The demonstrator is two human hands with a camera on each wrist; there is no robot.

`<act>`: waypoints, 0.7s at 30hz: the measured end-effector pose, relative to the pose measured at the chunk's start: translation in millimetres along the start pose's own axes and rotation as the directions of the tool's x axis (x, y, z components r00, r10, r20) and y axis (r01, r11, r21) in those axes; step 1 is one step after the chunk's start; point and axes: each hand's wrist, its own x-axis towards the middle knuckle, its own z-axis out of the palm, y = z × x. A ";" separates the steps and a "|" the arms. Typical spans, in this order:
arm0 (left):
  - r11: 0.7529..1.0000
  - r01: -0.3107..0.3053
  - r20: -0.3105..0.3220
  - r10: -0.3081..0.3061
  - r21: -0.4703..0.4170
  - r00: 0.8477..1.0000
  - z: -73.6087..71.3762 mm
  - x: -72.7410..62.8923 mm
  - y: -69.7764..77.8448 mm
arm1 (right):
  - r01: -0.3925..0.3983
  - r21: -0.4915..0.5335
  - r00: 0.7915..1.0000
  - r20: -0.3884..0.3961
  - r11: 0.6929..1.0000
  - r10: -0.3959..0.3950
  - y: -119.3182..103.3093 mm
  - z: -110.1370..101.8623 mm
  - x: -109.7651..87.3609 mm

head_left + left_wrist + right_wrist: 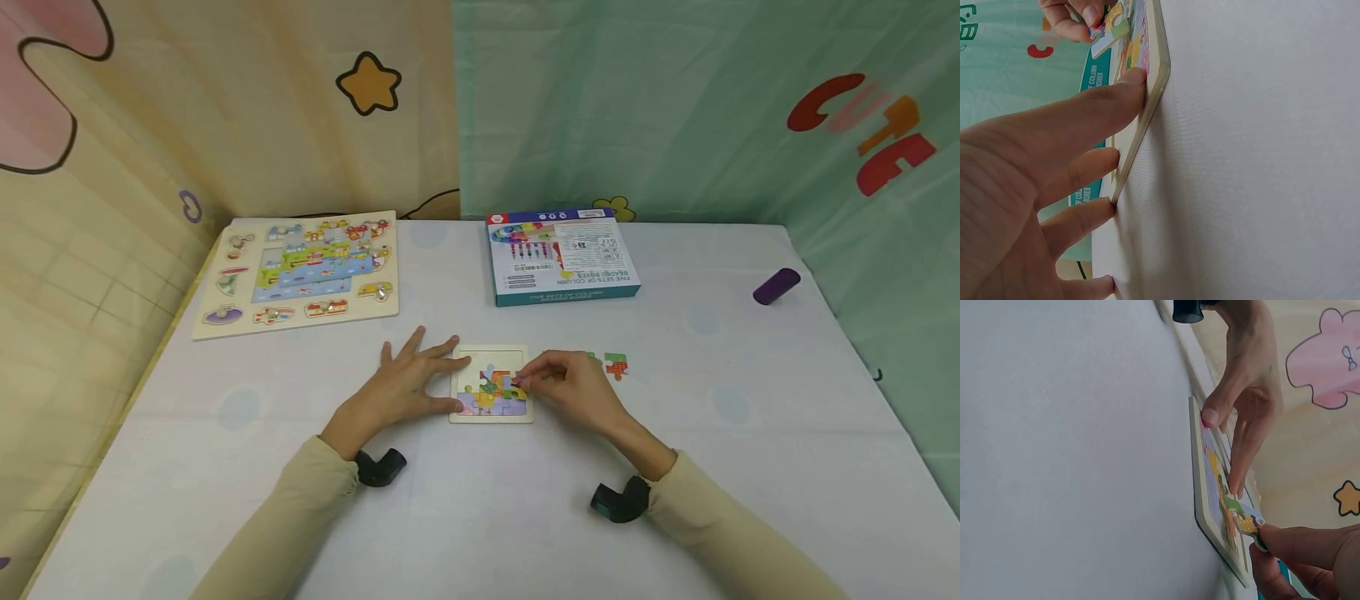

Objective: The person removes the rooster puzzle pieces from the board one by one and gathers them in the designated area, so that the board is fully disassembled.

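Note:
A small square jigsaw puzzle with a pale wooden tray (pixel 491 420) lies mid-table, its lower part filled with colourful joined pieces (pixel 491 402). My left hand (pixel 401 383) is spread at the tray's left side, thumb and fingertips touching its edge. Over the right part of the puzzle, my right hand (pixel 573 390) pinches a jigsaw piece (pixel 1247 522) between thumb and forefinger. In the left wrist view this jigsaw piece (pixel 1112 37) appears tilted above the tray, coloured yellow, green and pale blue. Loose green-and-red jigsaw pieces (pixel 617 366) lie just beyond my right hand, partly hidden by it.
A wooden knob puzzle board (pixel 300 323) with vehicle pictures lies at the back left. A boxed bead set (pixel 564 260) sits at the back middle. Toward the right edge is a dark purple cylinder (pixel 776 287). Curtains (pixel 637 108) stand behind the white table.

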 end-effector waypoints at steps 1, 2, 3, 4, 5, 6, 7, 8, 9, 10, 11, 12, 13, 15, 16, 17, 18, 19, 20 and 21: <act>1.000 -0.004 -0.003 0.004 -0.001 1.000 -0.1 -0.2 0.2 | -0.010 -0.003 1.000 -0.006 1.000 0.010 1.5 -2.3 -1.6; 1.000 -0.008 -0.005 0.008 -0.002 1.000 -0.2 -0.4 0.5 | -0.017 -0.004 1.000 -0.012 1.000 0.017 3.2 -4.6 -3.0; 1.000 -0.009 -0.004 0.009 -0.003 1.000 -0.3 -0.7 0.8 | -0.024 -0.010 1.000 -0.018 1.000 0.024 4.8 -6.9 -4.4; 1.000 -0.009 -0.003 0.009 -0.004 1.000 -0.4 -0.9 1.0 | -0.030 -0.021 0.999 -0.029 0.999 0.030 6.0 -9.3 -5.8; 1.000 -0.011 -0.004 0.011 -0.005 1.000 -0.4 -1.0 0.8 | -0.034 -0.025 0.999 -0.034 0.999 0.033 7.3 -11.5 -7.1; 1.000 -0.011 -0.003 0.011 -0.005 1.000 -0.5 -1.3 1.0 | -0.037 -0.024 0.999 -0.038 0.999 0.036 8.7 -13.6 -8.4; 1.000 -0.011 -0.003 0.011 -0.004 1.000 -0.7 -1.6 1.1 | -0.038 -0.025 0.998 -0.042 0.999 0.037 10.1 -15.5 -9.4; 1.000 -0.011 -0.003 0.011 -0.004 1.000 -0.8 -1.8 1.2 | -0.040 -0.025 0.998 -0.047 0.999 0.038 11.6 -17.2 -10.3; 1.000 -0.010 -0.002 0.010 -0.005 1.000 -0.9 -1.8 1.1 | -0.043 -0.028 0.998 -0.051 0.999 0.041 13.0 -18.8 -11.3; 1.000 -0.010 -0.001 0.010 -0.007 1.000 -0.8 -1.8 1.0 | -0.044 -0.030 0.998 -0.055 0.999 0.042 14.3 -20.1 -12.1; 1.000 -0.010 -0.002 0.010 -0.008 1.000 -0.7 -1.7 0.8 | -0.045 -0.033 0.997 -0.058 0.998 0.043 15.7 -21.4 -12.8; 1.000 -0.009 0.000 0.009 -0.009 1.000 -0.7 -1.8 0.9 | -0.047 -0.036 0.997 -0.061 0.998 0.044 16.9 -22.5 -13.5; 1.000 -0.009 0.000 0.009 -0.010 1.000 -0.4 -1.6 0.7 | -0.052 -0.042 0.997 -0.066 0.998 0.049 18.1 -23.5 -14.1; 1.000 -0.008 0.003 0.008 -0.013 1.000 0.0 -1.3 0.4 | -0.068 -0.054 0.995 -0.074 0.996 0.064 20.1 -25.0 -15.5; 1.000 -0.010 0.002 0.010 -0.011 1.000 0.0 -1.2 0.2 | -0.077 -0.060 0.994 -0.078 0.995 0.072 20.9 -25.7 -16.0; 1.000 -0.011 0.002 0.011 -0.009 1.000 0.1 -1.2 0.2 | -0.085 -0.068 0.993 -0.082 0.994 0.079 21.6 -26.4 -16.6; 1.000 -0.011 0.002 0.011 -0.008 1.000 0.1 -1.1 0.2 | -0.093 -0.075 0.993 -0.084 0.993 0.086 22.1 -27.2 -17.1; 1.000 -0.012 0.001 0.012 -0.005 1.000 0.0 -1.2 0.4 | -0.100 -0.085 0.992 -0.087 0.991 0.092 22.5 -27.9 -17.5; 1.000 -0.013 0.001 0.013 -0.003 1.000 0.0 -1.3 0.6 | -0.104 -0.093 0.991 -0.090 0.990 0.096 22.8 -28.6 -17.8; 1.000 -0.014 -0.001 0.014 0.000 1.000 -0.1 -1.3 0.7 | -0.108 -0.100 0.991 -0.092 0.989 0.099 23.1 -29.3 -18.1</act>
